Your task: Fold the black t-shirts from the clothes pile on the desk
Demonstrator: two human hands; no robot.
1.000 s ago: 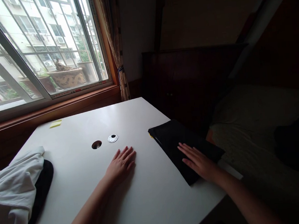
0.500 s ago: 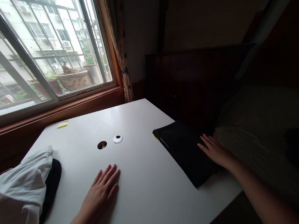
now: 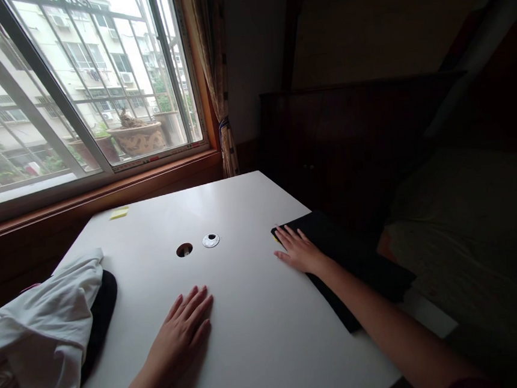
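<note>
My left hand (image 3: 182, 326) lies flat on the white table (image 3: 252, 327), fingers stretched out and holding nothing. Over the far left corner of a flat, dark folded item (image 3: 359, 257), my right hand (image 3: 297, 248) is spread open, palm down. That item looks like black cloth or a soft pouch, but its exact kind is unclear. A bit of yellow shows at its edge near my right fingertips. Part of it is hidden under my right hand and forearm.
White cloth (image 3: 48, 327) lies crumpled over something black at the table's left. A round hole (image 3: 184, 250) and a silver grommet cover (image 3: 210, 240) are mid-table. Yellow paper (image 3: 119, 213) lies by the window (image 3: 81, 83). Dark furniture (image 3: 349, 150) stands beyond the right edge.
My right hand has moved left across the black item, from its right side to its far left corner. My left hand stays flat on the table. The view has shifted slightly.
</note>
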